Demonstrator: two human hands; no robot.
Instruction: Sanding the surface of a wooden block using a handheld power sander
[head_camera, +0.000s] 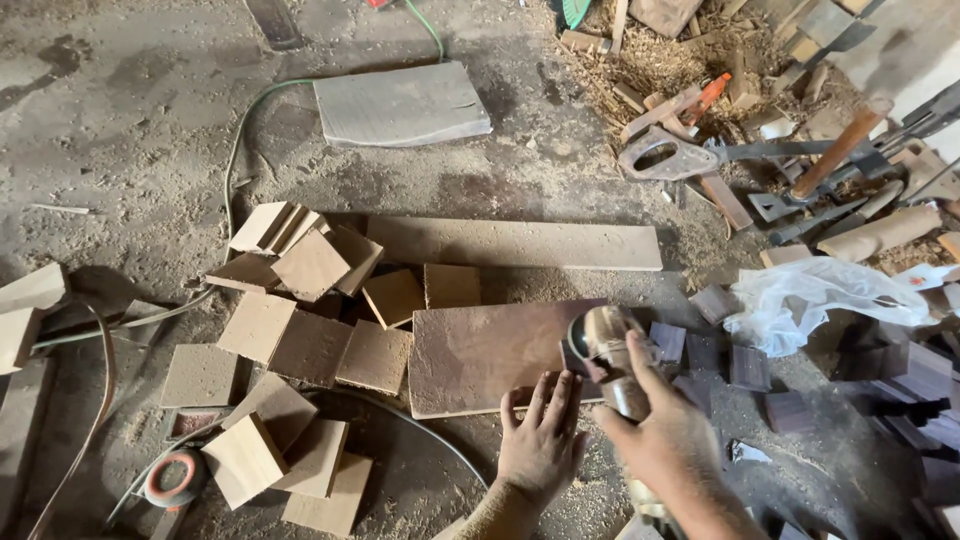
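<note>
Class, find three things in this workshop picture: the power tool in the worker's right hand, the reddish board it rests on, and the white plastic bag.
power tool (603, 345), head view, on its rounded metal head.
reddish board (480, 355), head view, on its bare flat face.
white plastic bag (810, 298), head view, on its crumpled middle.

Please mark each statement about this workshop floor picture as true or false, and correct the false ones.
1. The left hand lies flat on the reddish-brown board. True.
2. The right hand holds a hammer. False: it grips a power sander at the board's right end.
3. Many light square wood pieces lie left of the board. True.
4. A white plastic bag lies far left. False: it lies on the right.
5. A green hose runs across the dusty floor. True.
</note>
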